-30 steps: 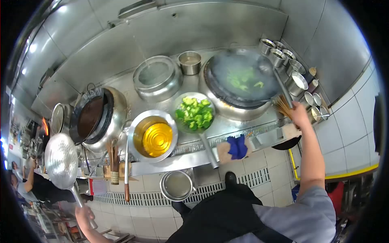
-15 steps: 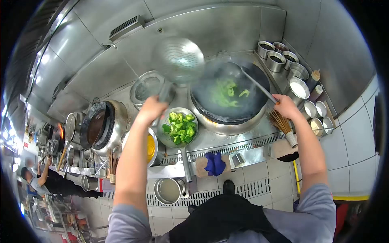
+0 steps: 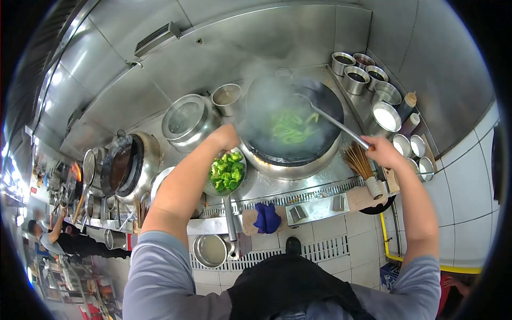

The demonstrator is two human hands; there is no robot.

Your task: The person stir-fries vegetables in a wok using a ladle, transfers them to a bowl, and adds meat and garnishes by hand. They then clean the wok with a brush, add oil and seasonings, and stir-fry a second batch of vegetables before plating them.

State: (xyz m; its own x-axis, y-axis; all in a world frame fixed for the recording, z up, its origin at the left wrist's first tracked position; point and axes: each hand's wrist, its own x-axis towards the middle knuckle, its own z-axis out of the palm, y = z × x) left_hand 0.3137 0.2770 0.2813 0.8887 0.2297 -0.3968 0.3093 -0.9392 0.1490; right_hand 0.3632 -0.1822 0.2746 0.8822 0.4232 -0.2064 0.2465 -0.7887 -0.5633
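A steaming black wok (image 3: 290, 152) holds green vegetables (image 3: 290, 128) in water. My right hand (image 3: 384, 153) grips the long handle of a metal ladle (image 3: 341, 125), whose bowl dips into the wok's far side. My left hand (image 3: 226, 137) is closed at the wok's left rim, and steam hides most of the skimmer it carries. Just below that hand, a long-handled strainer (image 3: 230, 216) of broccoli florets (image 3: 226, 173) rests on the steel counter.
A bamboo brush (image 3: 358, 162) stands by my right hand, with seasoning tins (image 3: 386, 114) along the right. A lidded pot (image 3: 186, 120), a small pot (image 3: 228, 98) and a second wok (image 3: 125, 162) sit to the left. A blue cloth (image 3: 265, 217) hangs in front. Another person (image 3: 53, 240) works far left.
My left hand swung the skimmer up from low on the left, over the counter, and lowered it to the wok's rim. My right hand took the ladle and moved it in the wok.
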